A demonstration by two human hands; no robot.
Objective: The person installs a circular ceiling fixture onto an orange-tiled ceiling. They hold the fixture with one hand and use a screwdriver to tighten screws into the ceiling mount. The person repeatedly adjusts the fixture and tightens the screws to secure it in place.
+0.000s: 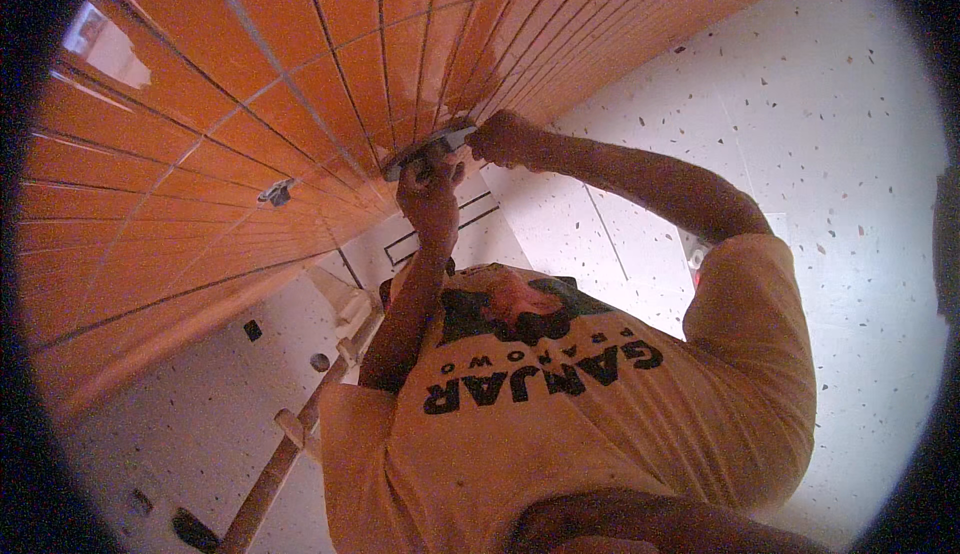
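Gripping a grey oval piece (435,143) from its near side, your left hand (430,204) curls, while your right hand's (510,142) fingers bunch at its right end, their hold unclear.

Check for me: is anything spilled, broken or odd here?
Nothing clearly spilled or broken, even around the grey object in the left hand. The ragged pale patch on the orange surface stands out, but is probably just reflected light.

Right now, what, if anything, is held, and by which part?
The left hand holds a grey elongated thing by its near side; the right hand at its right end, grip unclear.
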